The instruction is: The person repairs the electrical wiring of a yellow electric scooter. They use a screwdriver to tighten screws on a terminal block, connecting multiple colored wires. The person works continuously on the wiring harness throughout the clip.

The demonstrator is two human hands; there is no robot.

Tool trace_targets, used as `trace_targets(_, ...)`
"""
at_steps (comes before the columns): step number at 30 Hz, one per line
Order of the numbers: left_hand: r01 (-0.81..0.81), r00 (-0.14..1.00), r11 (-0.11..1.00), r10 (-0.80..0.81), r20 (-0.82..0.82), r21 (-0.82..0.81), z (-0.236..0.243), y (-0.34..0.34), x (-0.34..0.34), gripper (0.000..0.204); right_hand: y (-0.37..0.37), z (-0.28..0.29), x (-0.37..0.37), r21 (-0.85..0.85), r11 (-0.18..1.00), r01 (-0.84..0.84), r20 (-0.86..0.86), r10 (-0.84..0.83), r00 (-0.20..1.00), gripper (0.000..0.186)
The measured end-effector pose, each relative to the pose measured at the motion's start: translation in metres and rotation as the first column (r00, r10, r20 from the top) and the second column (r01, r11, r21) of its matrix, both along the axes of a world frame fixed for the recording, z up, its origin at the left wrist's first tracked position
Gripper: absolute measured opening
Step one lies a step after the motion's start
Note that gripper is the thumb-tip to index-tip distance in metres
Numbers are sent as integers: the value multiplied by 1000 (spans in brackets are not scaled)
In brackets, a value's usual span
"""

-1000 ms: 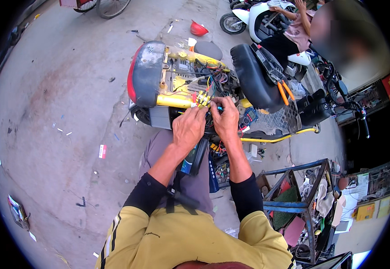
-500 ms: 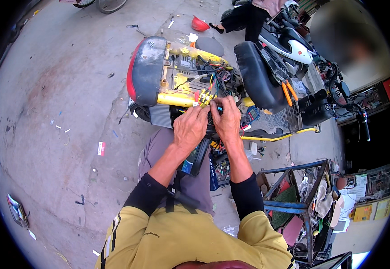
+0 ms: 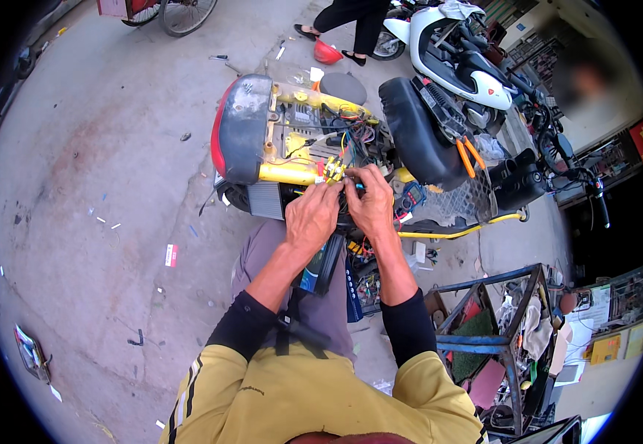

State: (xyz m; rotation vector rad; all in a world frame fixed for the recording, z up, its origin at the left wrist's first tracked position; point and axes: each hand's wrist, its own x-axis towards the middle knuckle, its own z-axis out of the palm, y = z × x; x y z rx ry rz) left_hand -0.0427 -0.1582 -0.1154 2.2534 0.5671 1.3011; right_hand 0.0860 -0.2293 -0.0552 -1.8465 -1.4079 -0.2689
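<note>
My left hand (image 3: 311, 216) and my right hand (image 3: 372, 204) meet fingertip to fingertip over the side of an opened yellow scooter frame (image 3: 288, 173). Both are closed in a pinch on thin wiring, mostly hidden by the fingers; a small blue bit shows by the right one. Just beyond the fingertips sits a cluster of yellow wire connectors (image 3: 333, 169). More loose wires (image 3: 358, 127) spread over the exposed frame. A black rear cover with a red edge (image 3: 243, 127) closes its left end. Below my hands a dark box with a blue-green label (image 3: 321, 268) leans by my leg.
The black scooter seat (image 3: 419, 133) stands tipped up at the right, with orange-handled pliers (image 3: 470, 157) on it. A multimeter (image 3: 412, 196) lies near my right hand. A blue metal rack of scrap (image 3: 484, 340) is at lower right. A person's legs (image 3: 357, 22) and a white scooter (image 3: 455, 66) are behind.
My hands stay pinched together at the wiring, with only slight finger movement. The person behind has stepped left, uncovering more of the white scooter.
</note>
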Motion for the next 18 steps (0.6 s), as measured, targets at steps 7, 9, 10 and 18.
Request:
trace_targets(7,3,1000,1000,-3,17,-3,2,0,0,30,1,1,5,-49,999,10,91,-6,996,12)
trace_targets(9,-6,1000,1000,6,14,-7,1,0,0,29,1,1,8,-67,998,4,90,2,996,13)
trace_targets(10,-10,1000,1000,10,12,-8,0,0,1,29,2,2,9,-75,997,-3,75,9,997,14)
trace_targets(18,-3,1000,1000,3,6,-5,1,0,2,27,3,-5,11,23,999,-41,115,38,993,16)
